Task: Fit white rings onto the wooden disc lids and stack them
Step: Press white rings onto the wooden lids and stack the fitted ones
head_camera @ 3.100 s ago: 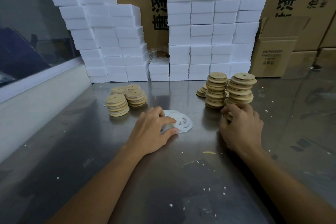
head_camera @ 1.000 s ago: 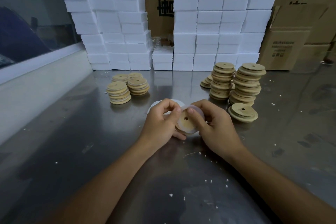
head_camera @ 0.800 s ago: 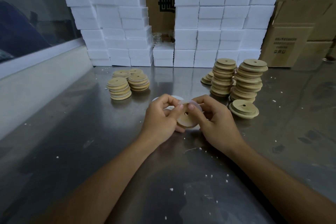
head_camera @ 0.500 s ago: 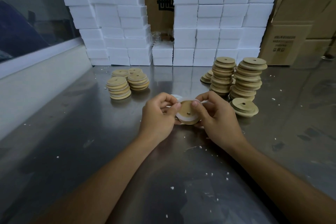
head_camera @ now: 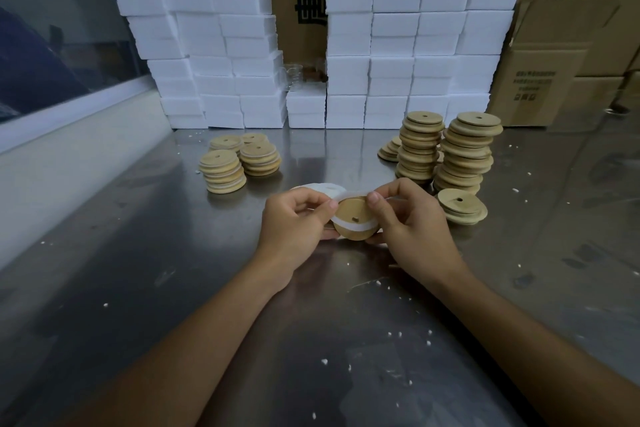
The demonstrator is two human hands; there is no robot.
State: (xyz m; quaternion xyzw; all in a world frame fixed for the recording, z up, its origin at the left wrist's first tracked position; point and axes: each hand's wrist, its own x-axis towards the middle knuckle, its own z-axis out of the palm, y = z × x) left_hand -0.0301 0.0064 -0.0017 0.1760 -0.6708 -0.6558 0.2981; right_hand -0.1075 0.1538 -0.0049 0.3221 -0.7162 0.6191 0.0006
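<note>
Between both hands sits one wooden disc lid (head_camera: pixel 353 215), tilted toward me, with a small hole in it. A white ring (head_camera: pixel 349 228) stretches across its lower face and over its top edge. My left hand (head_camera: pixel 294 218) pinches the ring at the lid's left side. My right hand (head_camera: pixel 412 222) pinches ring and lid at the right. Loose white rings (head_camera: pixel 322 189) lie just behind my left hand. Short stacks of ringed lids (head_camera: pixel 223 170) stand at the left. Tall stacks of bare lids (head_camera: pixel 464 152) stand at the right, with a low pile of lids (head_camera: pixel 460 206) in front.
The steel table (head_camera: pixel 138 253) is flecked with white crumbs. White foam blocks (head_camera: pixel 398 45) are piled in walls along the back. Cardboard boxes (head_camera: pixel 540 80) stand at the back right. A pale ledge (head_camera: pixel 69 156) runs along the left edge.
Three seconds ago the hands were apart, left on the rings, right at the lid stacks. Since then they joined on one lid, and the ring has been stretched further over it.
</note>
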